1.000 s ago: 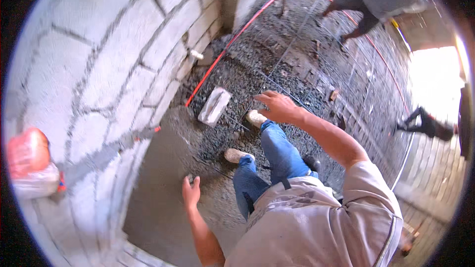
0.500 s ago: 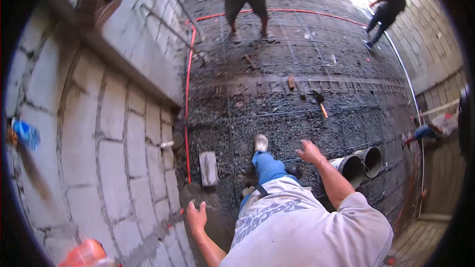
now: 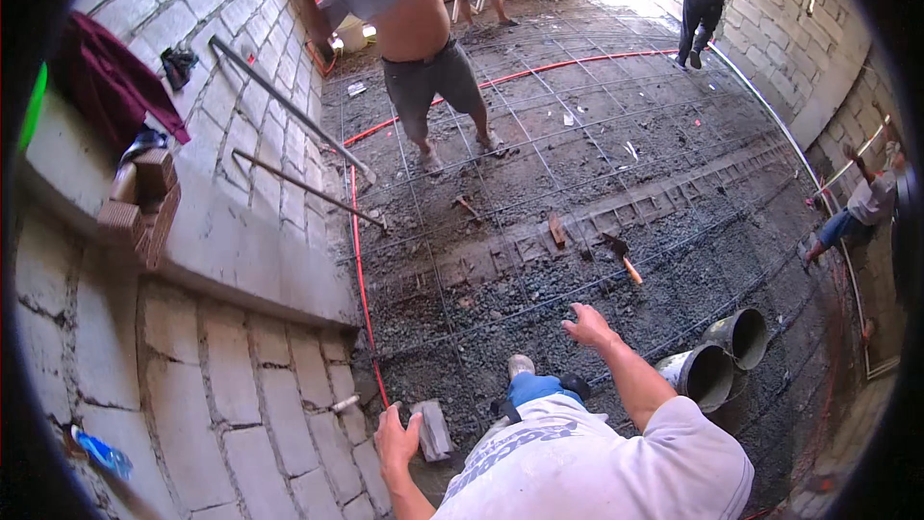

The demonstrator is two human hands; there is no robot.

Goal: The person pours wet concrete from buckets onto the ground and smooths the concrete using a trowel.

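Note:
My left hand (image 3: 397, 438) hangs in the air with its fingers apart and nothing in it. Just beside it, a grey rectangular piece with a raised strip (image 3: 435, 429) lies on the gravel. My right hand (image 3: 589, 325) is stretched out ahead over the gravel, also empty, its fingers extended. To the right of that forearm, two buckets (image 3: 695, 377) lie tipped with their mouths showing. Beyond the right hand, a trowel with an orange handle (image 3: 631, 272) rests on the ground. My shoe (image 3: 521, 364) stands on the gravel between the hands.
Steel bars (image 3: 520, 313) form a grid over the gravel. A red hose (image 3: 357, 260) runs beside the left block wall (image 3: 192, 356). A brown block (image 3: 556, 231) and a hammer (image 3: 469, 207) lie farther off. One person (image 3: 423, 58) stands ahead; others are farther away.
My view has tilted up and shows more of the far area. The person ahead now has their shirt pulled up. The far right person has walked farther away. Both my hands stay empty.

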